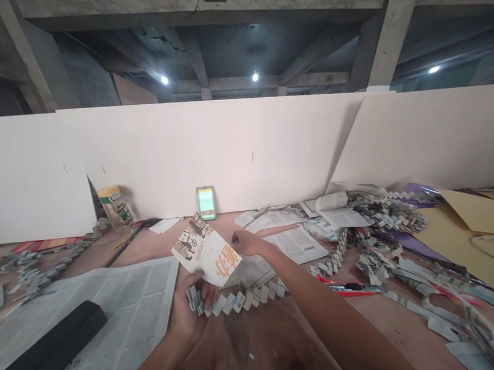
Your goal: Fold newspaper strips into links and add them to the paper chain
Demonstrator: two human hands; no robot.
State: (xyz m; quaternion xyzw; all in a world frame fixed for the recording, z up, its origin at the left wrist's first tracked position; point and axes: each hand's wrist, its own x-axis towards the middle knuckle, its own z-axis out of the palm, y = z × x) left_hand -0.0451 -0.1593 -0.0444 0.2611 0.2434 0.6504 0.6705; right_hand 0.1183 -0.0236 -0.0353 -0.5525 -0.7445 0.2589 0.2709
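Both forearms were bare and came in from the desk's (272,341) near side. The left forearm (155,365) angled inward to the left hand (184,300), whose fingers were bent in a grip, the thumb pressed on top. The right forearm (326,312) slanted leftward, ending in the right hand (245,243), curled like a fist, nearer the far edge than the left.

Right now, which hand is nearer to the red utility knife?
Right. The right hand is by the printed card, beyond and left of the red utility knife; the left hand, at the folded-paper chain, is farther left.
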